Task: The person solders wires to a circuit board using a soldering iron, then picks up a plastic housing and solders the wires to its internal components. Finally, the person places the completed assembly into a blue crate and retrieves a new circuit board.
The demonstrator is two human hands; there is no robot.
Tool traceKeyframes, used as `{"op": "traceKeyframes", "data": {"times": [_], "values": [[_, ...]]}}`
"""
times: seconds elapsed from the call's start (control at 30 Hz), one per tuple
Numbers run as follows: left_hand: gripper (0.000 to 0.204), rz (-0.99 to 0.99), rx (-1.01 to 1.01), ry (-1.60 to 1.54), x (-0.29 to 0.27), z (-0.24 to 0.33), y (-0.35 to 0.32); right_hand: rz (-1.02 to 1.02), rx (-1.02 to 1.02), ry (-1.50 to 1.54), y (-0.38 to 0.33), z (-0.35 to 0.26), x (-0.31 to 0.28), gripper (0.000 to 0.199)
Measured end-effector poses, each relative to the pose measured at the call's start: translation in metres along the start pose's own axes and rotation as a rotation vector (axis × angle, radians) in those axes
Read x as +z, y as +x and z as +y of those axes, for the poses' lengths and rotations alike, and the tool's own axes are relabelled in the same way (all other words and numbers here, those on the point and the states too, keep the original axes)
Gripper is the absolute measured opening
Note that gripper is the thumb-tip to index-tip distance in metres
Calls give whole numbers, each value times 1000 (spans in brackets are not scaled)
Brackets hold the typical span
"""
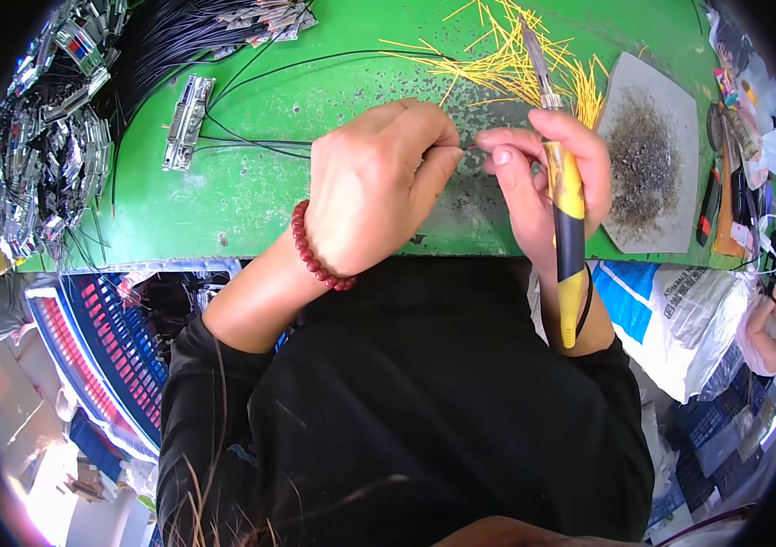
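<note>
R hand [529, 196] grips soldering iron [570, 237], tip nr yellow strands [506, 68]; L hand [374, 173] pinches black wires [265, 142] over table [251, 205]. Iron tilting cd scorch strands if hot; slack pinch cd drop wires.

The soldering iron's handle [570, 239] looks like smooth plastic.

pretty scuffed green bench [256, 205] up top, dark worn patches on it; blue slatted basket [114, 351] below it; blown-out white light [46, 497] at lower left, super bright
</note>
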State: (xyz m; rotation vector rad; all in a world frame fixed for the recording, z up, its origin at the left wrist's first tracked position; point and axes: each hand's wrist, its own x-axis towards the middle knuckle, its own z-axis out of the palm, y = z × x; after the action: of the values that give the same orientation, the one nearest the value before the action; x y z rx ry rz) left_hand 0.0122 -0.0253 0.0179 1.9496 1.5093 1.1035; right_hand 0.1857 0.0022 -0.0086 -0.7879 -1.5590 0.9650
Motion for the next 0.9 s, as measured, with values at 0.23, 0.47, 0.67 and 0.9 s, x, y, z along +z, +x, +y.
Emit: {"op": "traceKeyframes", "data": {"times": [0.23, 0.47, 0.67, 0.9], "values": [[10, 55, 34, 75, 8, 0, -4, -64, 95, 35, 6, 1, -2, 38], [11, 16, -73, -145, 8, -2, -6, -130, 263, 255, 6, 5, -5, 38], [10, -22, -36, 60, 17, -19, -5, 0, 275, 98, 1, 7, -20, 33], [10, -50, 41, 214, 28, -27, -6, -7, 286, 102, -17, 17, -57, 43]]}}
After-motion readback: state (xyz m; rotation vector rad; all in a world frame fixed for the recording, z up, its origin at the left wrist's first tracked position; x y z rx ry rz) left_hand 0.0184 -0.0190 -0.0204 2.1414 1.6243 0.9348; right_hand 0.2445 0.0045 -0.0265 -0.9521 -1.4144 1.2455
